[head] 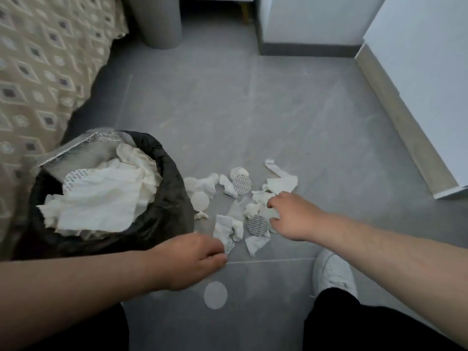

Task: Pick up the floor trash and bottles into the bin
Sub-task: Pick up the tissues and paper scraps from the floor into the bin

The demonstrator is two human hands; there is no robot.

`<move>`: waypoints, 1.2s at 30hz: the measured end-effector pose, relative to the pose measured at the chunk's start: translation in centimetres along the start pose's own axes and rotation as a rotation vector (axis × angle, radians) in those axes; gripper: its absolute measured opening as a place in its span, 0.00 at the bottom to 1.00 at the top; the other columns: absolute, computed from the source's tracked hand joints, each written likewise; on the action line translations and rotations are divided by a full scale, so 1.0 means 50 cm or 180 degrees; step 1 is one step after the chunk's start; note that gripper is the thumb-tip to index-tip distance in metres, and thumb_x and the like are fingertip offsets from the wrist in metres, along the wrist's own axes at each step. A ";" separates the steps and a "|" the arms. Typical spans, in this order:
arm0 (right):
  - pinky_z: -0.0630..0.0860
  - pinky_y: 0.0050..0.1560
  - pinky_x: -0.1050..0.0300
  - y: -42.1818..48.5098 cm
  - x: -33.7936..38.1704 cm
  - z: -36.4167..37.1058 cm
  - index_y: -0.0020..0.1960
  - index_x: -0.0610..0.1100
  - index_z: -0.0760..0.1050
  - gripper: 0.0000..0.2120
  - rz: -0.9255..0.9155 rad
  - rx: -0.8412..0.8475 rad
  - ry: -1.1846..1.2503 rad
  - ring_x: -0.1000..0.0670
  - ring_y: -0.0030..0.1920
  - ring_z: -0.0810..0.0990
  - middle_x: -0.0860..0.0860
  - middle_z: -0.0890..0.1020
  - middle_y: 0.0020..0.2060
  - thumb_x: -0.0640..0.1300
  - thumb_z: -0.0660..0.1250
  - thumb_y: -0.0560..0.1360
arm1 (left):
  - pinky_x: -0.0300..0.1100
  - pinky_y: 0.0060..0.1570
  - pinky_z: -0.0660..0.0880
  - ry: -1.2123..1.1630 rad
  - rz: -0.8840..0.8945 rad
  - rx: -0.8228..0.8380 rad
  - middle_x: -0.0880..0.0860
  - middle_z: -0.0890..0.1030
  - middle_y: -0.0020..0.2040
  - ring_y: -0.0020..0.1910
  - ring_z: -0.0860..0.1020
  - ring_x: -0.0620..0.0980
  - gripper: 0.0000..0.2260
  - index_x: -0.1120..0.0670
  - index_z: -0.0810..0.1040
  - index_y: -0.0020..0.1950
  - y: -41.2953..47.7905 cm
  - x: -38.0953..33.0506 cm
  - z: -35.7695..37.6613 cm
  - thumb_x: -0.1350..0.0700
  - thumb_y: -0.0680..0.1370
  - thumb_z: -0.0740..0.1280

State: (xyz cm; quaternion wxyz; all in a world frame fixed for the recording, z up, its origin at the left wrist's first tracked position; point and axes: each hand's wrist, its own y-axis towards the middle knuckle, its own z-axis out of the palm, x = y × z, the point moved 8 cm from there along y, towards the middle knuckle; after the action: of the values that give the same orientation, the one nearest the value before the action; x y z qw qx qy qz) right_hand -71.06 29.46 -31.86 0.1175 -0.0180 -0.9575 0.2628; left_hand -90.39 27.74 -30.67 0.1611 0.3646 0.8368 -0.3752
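Observation:
A bin lined with a black bag (167,206) stands at the left, heaped with white tissues and a foil pouch. Scattered on the grey floor to its right lie torn white paper scraps (281,183), crumpled tissue bits (225,225) and round seal discs (241,183). My left hand (192,259) is low beside the bin, its fingers pinched on a printed scrap at the pile's near edge. My right hand (291,216) rests on the pile's right side, fingers curled over tissue and a disc (257,225). One disc (215,295) lies alone nearer to me. No bottles are in sight.
A patterned bedspread (43,79) hangs at the left. A grey cylindrical bin (159,24) stands at the back, white furniture (417,79) along the right. My white shoe (333,272) is planted below the right hand.

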 end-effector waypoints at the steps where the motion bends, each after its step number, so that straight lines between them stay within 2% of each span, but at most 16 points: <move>1: 0.74 0.58 0.48 0.003 0.000 0.033 0.64 0.43 0.71 0.20 -0.0013 0.0107 -0.0054 0.40 0.61 0.73 0.42 0.72 0.60 0.48 0.61 0.74 | 0.46 0.50 0.73 -0.0118 -0.0383 0.0060 0.47 0.78 0.46 0.47 0.76 0.48 0.20 0.49 0.75 0.47 0.024 0.030 0.056 0.37 0.73 0.52; 3: 0.73 0.58 0.49 0.004 0.009 0.100 0.62 0.44 0.70 0.19 -0.0090 0.0323 -0.0133 0.40 0.62 0.71 0.42 0.72 0.60 0.49 0.62 0.74 | 0.46 0.55 0.72 -0.0272 -0.1243 -0.0097 0.53 0.77 0.55 0.56 0.75 0.55 0.18 0.50 0.74 0.53 0.052 0.099 0.151 0.39 0.73 0.58; 5: 0.72 0.58 0.48 0.000 0.026 0.153 0.62 0.45 0.69 0.19 -0.0198 0.0410 -0.0155 0.40 0.63 0.69 0.43 0.70 0.61 0.49 0.62 0.74 | 0.47 0.62 0.68 -0.0280 -0.1880 -0.0444 0.58 0.70 0.64 0.65 0.68 0.59 0.25 0.53 0.68 0.63 0.056 0.147 0.206 0.39 0.73 0.61; 9: 0.71 0.60 0.45 -0.014 0.047 0.245 0.65 0.45 0.66 0.23 -0.0249 0.0429 -0.0287 0.39 0.66 0.66 0.42 0.66 0.66 0.53 0.63 0.73 | 0.50 0.68 0.61 -0.0275 -0.2455 -0.1183 0.59 0.58 0.75 0.73 0.59 0.59 0.38 0.53 0.50 0.76 0.056 0.203 0.227 0.36 0.73 0.60; 10: 0.73 0.57 0.46 -0.022 0.061 0.263 0.63 0.46 0.69 0.22 -0.0379 0.0324 -0.0332 0.39 0.63 0.68 0.42 0.68 0.64 0.53 0.65 0.72 | 0.51 0.70 0.59 -0.0310 -0.2559 -0.1246 0.59 0.57 0.76 0.74 0.58 0.59 0.40 0.53 0.48 0.77 0.056 0.212 0.230 0.35 0.74 0.60; 12: 0.77 0.44 0.51 -0.037 0.104 0.308 0.51 0.48 0.75 0.17 -0.0907 0.0280 -0.0447 0.41 0.51 0.77 0.44 0.76 0.53 0.53 0.69 0.65 | 0.51 0.71 0.57 -0.0443 -0.2716 -0.1243 0.58 0.56 0.77 0.75 0.57 0.58 0.39 0.54 0.47 0.77 0.063 0.232 0.245 0.36 0.75 0.58; 14: 0.76 0.35 0.60 -0.062 0.148 0.374 0.46 0.52 0.77 0.13 -0.1561 0.0489 -0.0737 0.47 0.42 0.79 0.50 0.79 0.46 0.54 0.69 0.62 | 0.50 0.71 0.56 -0.0407 -0.2594 -0.1170 0.58 0.56 0.77 0.74 0.57 0.58 0.35 0.54 0.50 0.77 0.078 0.229 0.255 0.38 0.77 0.56; 16: 0.74 0.34 0.63 -0.080 0.179 0.434 0.49 0.56 0.79 0.13 -0.1983 0.0644 -0.0917 0.51 0.40 0.79 0.54 0.79 0.49 0.56 0.67 0.65 | 0.49 0.71 0.55 -0.0298 -0.2184 -0.1124 0.57 0.54 0.78 0.75 0.56 0.56 0.34 0.52 0.54 0.77 0.095 0.211 0.257 0.37 0.75 0.49; 19: 0.74 0.35 0.65 -0.075 0.177 0.457 0.53 0.60 0.78 0.16 -0.2027 0.0669 -0.0950 0.53 0.39 0.79 0.55 0.79 0.54 0.59 0.66 0.65 | 0.47 0.73 0.51 -0.0086 -0.1608 -0.0951 0.53 0.52 0.78 0.77 0.50 0.53 0.41 0.50 0.59 0.75 0.122 0.187 0.252 0.35 0.65 0.38; 22: 0.78 0.40 0.59 -0.041 0.121 0.414 0.58 0.53 0.76 0.24 -0.1772 0.0242 -0.0793 0.47 0.44 0.81 0.47 0.79 0.56 0.56 0.67 0.63 | 0.47 0.73 0.50 -0.0056 -0.1234 -0.0971 0.54 0.58 0.77 0.76 0.54 0.54 0.40 0.52 0.65 0.72 0.149 0.181 0.233 0.37 0.66 0.41; 26: 0.79 0.38 0.57 0.008 0.007 0.337 0.58 0.49 0.77 0.27 -0.1026 -0.0108 -0.0791 0.45 0.44 0.82 0.44 0.81 0.55 0.55 0.69 0.60 | 0.44 0.73 0.50 0.0122 -0.0946 -0.0774 0.52 0.57 0.77 0.76 0.53 0.51 0.36 0.52 0.63 0.73 0.186 0.162 0.205 0.38 0.69 0.42; 29: 0.80 0.36 0.57 0.022 -0.034 0.301 0.51 0.48 0.78 0.17 -0.1014 -0.0268 -0.0743 0.45 0.43 0.81 0.46 0.81 0.51 0.52 0.67 0.63 | 0.41 0.72 0.50 0.0104 -0.0843 -0.0544 0.49 0.55 0.78 0.76 0.53 0.49 0.29 0.50 0.60 0.74 0.209 0.147 0.193 0.42 0.75 0.52; 31: 0.79 0.33 0.56 0.025 -0.042 0.263 0.42 0.47 0.77 0.08 -0.1195 -0.0541 -0.0647 0.44 0.41 0.80 0.47 0.80 0.44 0.49 0.64 0.66 | 0.45 0.70 0.59 0.0107 -0.0868 -0.0819 0.54 0.62 0.75 0.73 0.61 0.54 0.25 0.52 0.67 0.71 0.216 0.142 0.172 0.47 0.75 0.63; 33: 0.78 0.31 0.54 0.032 -0.058 0.218 0.39 0.45 0.77 0.08 -0.1162 -0.0924 -0.0509 0.44 0.39 0.78 0.47 0.78 0.40 0.49 0.64 0.66 | 0.52 0.63 0.68 0.0255 -0.1063 -0.1271 0.60 0.69 0.69 0.66 0.69 0.62 0.26 0.55 0.73 0.65 0.214 0.142 0.140 0.51 0.69 0.72; 35: 0.79 0.36 0.50 0.047 -0.073 0.183 0.48 0.44 0.78 0.15 -0.0901 -0.1170 -0.0317 0.42 0.44 0.78 0.45 0.78 0.47 0.51 0.70 0.65 | 0.55 0.66 0.64 0.0330 -0.1342 -0.1305 0.60 0.62 0.73 0.71 0.62 0.62 0.33 0.54 0.63 0.72 0.218 0.143 0.125 0.48 0.70 0.71; 36: 0.80 0.44 0.46 0.062 -0.077 0.179 0.58 0.44 0.75 0.25 -0.0679 -0.1018 -0.0236 0.39 0.53 0.77 0.42 0.76 0.56 0.53 0.72 0.64 | 0.55 0.69 0.58 0.0375 -0.1437 -0.1168 0.59 0.53 0.76 0.74 0.54 0.60 0.38 0.51 0.54 0.76 0.227 0.145 0.129 0.45 0.72 0.68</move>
State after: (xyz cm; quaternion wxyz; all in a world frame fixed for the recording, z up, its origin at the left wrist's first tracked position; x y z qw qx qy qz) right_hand -69.48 27.29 -41.73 0.1050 0.0748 -0.9872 0.0939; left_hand -87.06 31.64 -44.72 0.0880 0.1552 0.9586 -0.2221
